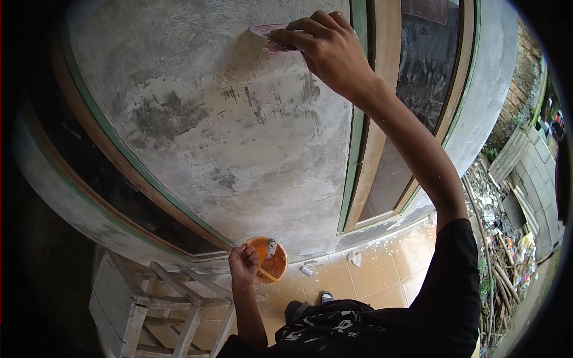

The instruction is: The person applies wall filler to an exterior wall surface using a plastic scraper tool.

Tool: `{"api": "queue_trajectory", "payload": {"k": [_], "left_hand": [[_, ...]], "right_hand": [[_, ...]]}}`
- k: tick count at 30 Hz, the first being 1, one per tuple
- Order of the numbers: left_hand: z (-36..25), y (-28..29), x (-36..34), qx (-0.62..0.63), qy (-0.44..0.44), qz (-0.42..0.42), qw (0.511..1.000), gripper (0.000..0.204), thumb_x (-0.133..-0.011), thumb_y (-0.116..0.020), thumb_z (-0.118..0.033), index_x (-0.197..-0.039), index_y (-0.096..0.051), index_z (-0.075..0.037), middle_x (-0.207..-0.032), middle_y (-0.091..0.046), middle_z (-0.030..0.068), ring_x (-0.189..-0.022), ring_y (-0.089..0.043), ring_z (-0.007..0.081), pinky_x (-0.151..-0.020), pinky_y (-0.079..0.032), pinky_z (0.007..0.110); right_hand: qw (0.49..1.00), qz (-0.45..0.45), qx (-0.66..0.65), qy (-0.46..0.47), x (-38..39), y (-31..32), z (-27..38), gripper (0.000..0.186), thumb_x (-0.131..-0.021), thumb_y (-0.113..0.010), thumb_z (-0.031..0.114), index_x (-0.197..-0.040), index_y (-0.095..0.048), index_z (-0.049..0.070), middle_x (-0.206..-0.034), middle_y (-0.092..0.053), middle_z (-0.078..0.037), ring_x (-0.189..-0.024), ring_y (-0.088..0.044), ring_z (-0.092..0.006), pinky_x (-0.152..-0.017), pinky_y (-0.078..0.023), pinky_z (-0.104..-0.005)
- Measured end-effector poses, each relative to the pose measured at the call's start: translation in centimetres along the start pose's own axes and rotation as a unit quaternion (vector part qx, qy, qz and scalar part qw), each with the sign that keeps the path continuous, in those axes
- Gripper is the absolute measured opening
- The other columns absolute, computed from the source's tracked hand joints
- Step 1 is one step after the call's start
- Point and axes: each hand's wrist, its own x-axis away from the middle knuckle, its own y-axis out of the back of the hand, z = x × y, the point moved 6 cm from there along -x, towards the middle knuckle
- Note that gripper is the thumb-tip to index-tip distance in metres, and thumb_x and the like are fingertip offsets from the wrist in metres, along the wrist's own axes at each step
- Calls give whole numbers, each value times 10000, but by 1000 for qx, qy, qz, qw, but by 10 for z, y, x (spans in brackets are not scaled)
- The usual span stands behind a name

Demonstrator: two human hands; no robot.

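High on the grey, patchily plastered wall [227, 131], my right hand [325, 48] grips a pink flat spreader [274, 45], its edge against the surface beside a pale smear of paste. My left hand [243, 262], low at waist level, is closed on the handle of an orange bucket [276, 253]. A tool with a paste-smeared grey end [271, 247] stands inside the bucket.
Wood-framed windows with green edging flank the wall panel, left [119, 167] and right [382, 167]. A weathered wooden stand [134, 304] is at lower left. The tiled floor [376, 271] has white spatters and scraps. Debris, sticks and blocks [507, 262] lie along the right.
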Motion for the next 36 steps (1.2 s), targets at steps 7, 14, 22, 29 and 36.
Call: {"api": "queue_trajectory", "payload": {"k": [7, 14, 22, 29, 36], "left_hand": [[10, -1, -4, -6, 3, -21, 1000, 78, -828, -521, -131, -816, -474, -70, -599, -242, -38, -491, -228, 70, -429, -217, 210], [10, -3, -3, -6, -6, -17, 1000, 113, -847, -502, -141, -802, -423, -74, -614, -227, -36, -503, -223, 71, -432, -219, 212], [10, 7, -1, 0, -10, -33, 999, 113, -836, -514, -134, -774, -441, -73, -598, -226, -42, -488, -211, 67, -417, -210, 206], [8, 11, 0, -22, 45, -6, 999, 74, -830, -507, -148, -803, -484, -83, -587, -229, -47, -483, -233, 64, -430, -216, 207], [9, 0, 1, -51, 53, -12, 997, 86, -832, -516, -163, -814, -495, -82, -587, -227, -49, -476, -222, 62, -425, -206, 203]], "right_hand": [[1000, 9, -9, 22, -6, 3, 2, 229, -801, -665, 117, -1010, -708, 201, -961, -687, 41, -887, -585, -115, -843, -429, -297], [999, 14, -7, 41, 2, -5, 11, 242, -780, -673, 113, -1010, -701, 180, -946, -686, 36, -906, -578, -123, -891, -416, -297], [996, 70, -21, 60, 59, -15, 32, 273, -752, -656, 199, -1004, -675, 96, -929, -620, 14, -939, -514, -167, -905, -403, -347], [955, 247, -145, 79, 126, 3, 73, 309, -753, -665, 199, -1052, -675, 123, -965, -655, 19, -888, -519, -140, -865, -403, -312], [909, 372, -181, 48, 208, -17, 81, 139, -824, -577, 186, -912, -681, 157, -853, -599, -9, -922, -559, -165, -843, -435, -325]]}}
